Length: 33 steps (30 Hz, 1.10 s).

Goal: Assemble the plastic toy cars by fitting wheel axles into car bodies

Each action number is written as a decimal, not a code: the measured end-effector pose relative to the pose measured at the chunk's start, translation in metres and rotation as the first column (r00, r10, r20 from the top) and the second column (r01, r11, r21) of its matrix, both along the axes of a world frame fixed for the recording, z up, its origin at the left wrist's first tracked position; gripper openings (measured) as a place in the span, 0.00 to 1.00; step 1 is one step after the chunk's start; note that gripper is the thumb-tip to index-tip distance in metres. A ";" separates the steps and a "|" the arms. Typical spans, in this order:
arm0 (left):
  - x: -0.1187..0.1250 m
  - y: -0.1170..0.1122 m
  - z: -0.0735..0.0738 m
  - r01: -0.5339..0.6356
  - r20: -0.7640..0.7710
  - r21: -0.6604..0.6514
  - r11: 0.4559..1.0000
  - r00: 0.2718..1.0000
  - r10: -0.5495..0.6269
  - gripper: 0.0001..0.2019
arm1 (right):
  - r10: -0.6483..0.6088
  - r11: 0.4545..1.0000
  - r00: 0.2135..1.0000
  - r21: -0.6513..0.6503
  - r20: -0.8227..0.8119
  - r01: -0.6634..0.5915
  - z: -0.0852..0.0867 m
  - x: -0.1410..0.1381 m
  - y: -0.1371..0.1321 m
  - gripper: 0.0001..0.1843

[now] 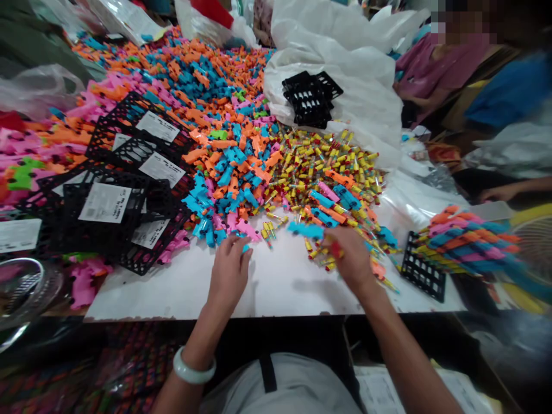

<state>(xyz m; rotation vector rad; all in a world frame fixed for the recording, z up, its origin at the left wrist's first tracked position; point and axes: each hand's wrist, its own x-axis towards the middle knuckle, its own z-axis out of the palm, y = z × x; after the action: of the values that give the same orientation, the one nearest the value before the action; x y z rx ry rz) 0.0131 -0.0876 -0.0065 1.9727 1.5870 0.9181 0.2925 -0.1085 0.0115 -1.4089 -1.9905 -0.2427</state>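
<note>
My left hand (228, 264) is over the near edge of the toy pile, fingers curled. A small blue piece (245, 248) shows between its thumb and finger; most of it is hidden. Beside those fingertips lies a pink plastic toy (242, 225). My right hand (350, 259) is closed on a blue plastic toy (305, 230) with dark round spots, held just above the white tabletop (276, 287). A blurred red end (336, 249) shows at its fingers, like the cap of a yellow tube. Behind it spreads a heap of yellow tubes with red caps (302, 161).
Black lattice trays with white labels (106, 202) lie at left on a large mixed toy heap (202, 80). More black trays (308, 100) sit on white plastic sheeting. At right, a black rack (425, 270) stands beside stacked toys (470, 238) and a fan (535, 236). Another person (444, 69) sits beyond.
</note>
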 end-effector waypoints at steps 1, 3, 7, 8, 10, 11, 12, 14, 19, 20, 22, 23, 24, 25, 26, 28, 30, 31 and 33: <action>-0.001 0.005 -0.005 -0.013 -0.078 0.056 0.998 0.997 0.017 0.15 | -0.130 0.990 0.991 0.053 -0.019 0.130 0.009 0.013 0.008 0.15; -0.003 0.008 -0.017 0.016 -0.197 0.100 0.995 0.980 0.004 0.14 | -0.299 0.945 0.951 0.113 -0.080 0.306 0.020 0.023 0.018 0.20; 0.000 -0.017 -0.035 0.087 -0.302 0.069 0.994 0.951 -0.062 0.16 | -0.109 0.991 0.969 -0.098 -0.220 0.090 -0.001 -0.019 0.008 0.16; 0.001 -0.025 -0.035 0.100 -0.315 0.058 0.993 0.946 -0.077 0.16 | -0.029 0.977 0.964 -0.212 -0.263 -0.028 -0.012 -0.036 0.002 0.15; 0.002 -0.037 -0.030 0.103 -0.345 0.036 0.994 0.935 -0.084 0.15 | 0.054 0.885 0.941 -0.419 -0.335 -0.200 -0.031 -0.067 -0.009 0.17; 0.003 -0.039 -0.025 0.097 -0.369 0.033 0.995 0.926 -0.078 0.13 | 0.057 0.829 0.932 -0.503 -0.359 -0.244 -0.038 -0.079 -0.014 0.17; 0.003 -0.039 -0.021 0.096 -0.397 0.032 0.995 0.915 -0.075 0.11 | 0.043 0.781 0.926 -0.565 -0.376 -0.266 -0.042 -0.087 -0.016 0.18; 0.005 -0.035 -0.013 0.118 -0.433 -0.002 0.993 0.895 -0.107 0.09 | 0.020 0.726 0.918 -0.625 -0.396 -0.285 -0.046 -0.095 -0.019 0.17; 0.010 -0.023 -0.013 0.118 -0.293 -0.208 0.971 0.939 -0.177 0.14 | 0.159 0.702 0.931 -0.625 -0.330 -0.341 -0.044 -0.095 -0.018 0.13; 0.011 -0.023 -0.015 0.111 -0.269 -0.231 0.967 0.947 -0.173 0.15 | 0.168 0.697 0.924 -0.622 -0.344 -0.358 -0.044 -0.095 -0.019 0.13; 0.010 -0.026 -0.017 0.125 -0.236 -0.267 0.956 0.953 -0.190 0.14 | 0.157 0.681 0.879 -0.595 -0.450 -0.426 -0.044 -0.096 -0.022 0.12; 0.008 -0.028 -0.017 0.142 -0.211 -0.281 0.949 0.956 -0.205 0.11 | 0.139 0.674 0.845 -0.576 -0.516 -0.463 -0.044 -0.095 -0.023 0.12; 0.006 -0.029 -0.016 0.157 -0.170 -0.288 0.945 0.962 -0.211 0.09 | 0.114 0.669 0.813 -0.561 -0.571 -0.487 -0.044 -0.095 -0.025 0.12; 0.004 -0.031 -0.015 0.164 -0.110 -0.294 0.942 0.973 -0.204 0.07 | 0.084 0.669 0.791 -0.554 -0.605 -0.495 -0.043 -0.093 -0.027 0.13; 0.002 -0.033 -0.013 0.161 -0.036 -0.304 0.939 0.983 -0.180 0.08 | 0.059 0.673 0.784 -0.555 -0.618 -0.489 -0.043 -0.091 -0.028 0.13; -0.003 -0.036 -0.010 0.141 0.103 -0.335 0.932 0.988 -0.112 0.08 | 0.059 0.691 0.792 -0.547 -0.608 -0.472 -0.042 -0.087 -0.029 0.12; -0.005 -0.039 -0.007 0.126 0.179 -0.359 0.925 0.982 -0.064 0.08 | 0.110 0.714 0.801 -0.514 -0.588 -0.475 -0.042 -0.083 -0.029 0.11; -0.005 -0.040 -0.006 0.125 0.195 -0.359 0.925 0.979 -0.057 0.08 | 0.142 0.723 0.803 -0.493 -0.579 -0.484 -0.042 -0.081 -0.029 0.11; -0.003 -0.041 -0.005 0.130 0.207 -0.336 0.933 0.976 -0.062 0.08 | 0.200 0.733 0.801 -0.457 -0.564 -0.504 -0.044 -0.080 -0.028 0.12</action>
<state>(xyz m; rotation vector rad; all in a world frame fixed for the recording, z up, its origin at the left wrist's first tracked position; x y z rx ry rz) 0.0097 -0.1282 -0.0113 1.6460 1.4168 0.7080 0.2120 -0.1366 -0.0320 -1.2029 -1.9148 0.9147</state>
